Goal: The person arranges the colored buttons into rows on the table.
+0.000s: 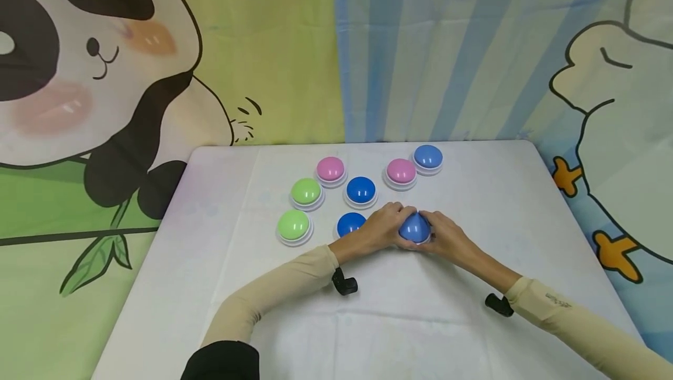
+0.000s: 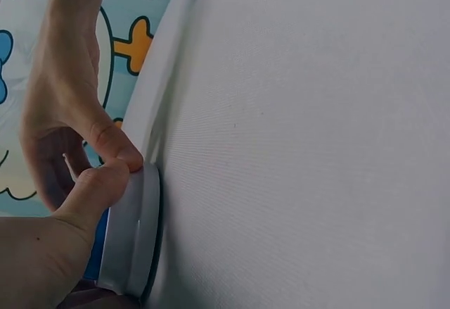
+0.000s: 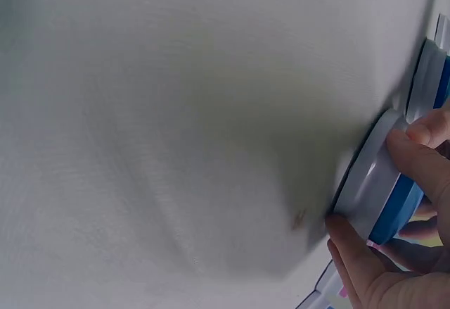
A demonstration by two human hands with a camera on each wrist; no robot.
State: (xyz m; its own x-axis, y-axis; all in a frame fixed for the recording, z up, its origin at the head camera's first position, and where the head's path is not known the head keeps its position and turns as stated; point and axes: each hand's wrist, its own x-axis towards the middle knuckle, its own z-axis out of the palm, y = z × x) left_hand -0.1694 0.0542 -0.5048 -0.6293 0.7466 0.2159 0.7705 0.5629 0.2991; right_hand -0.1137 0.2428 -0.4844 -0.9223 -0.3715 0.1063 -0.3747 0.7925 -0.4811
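Observation:
A round push button with a blue dome (image 1: pixel 415 228) and a white base (image 2: pixel 133 235) is held between both hands near the middle of the table. My left hand (image 1: pixel 386 226) grips its left side, and my right hand (image 1: pixel 447 238) grips its right side. The two thumbs meet at the near edge of the base, as the left wrist view shows. In the right wrist view the base (image 3: pixel 373 175) is close over the white cloth, with fingers curled round the dome. Just left of my left hand, another blue button (image 1: pixel 350 224) is partly covered by that hand.
Beyond the hands stand a blue button (image 1: pixel 361 190), two pink buttons (image 1: pixel 330 169) (image 1: pixel 401 172) and a blue one (image 1: pixel 428 158) at the back right. Two green buttons (image 1: pixel 305 192) (image 1: pixel 294 225) are at left. All sit on a white-covered table (image 1: pixel 410 321) before cartoon-printed curtains.

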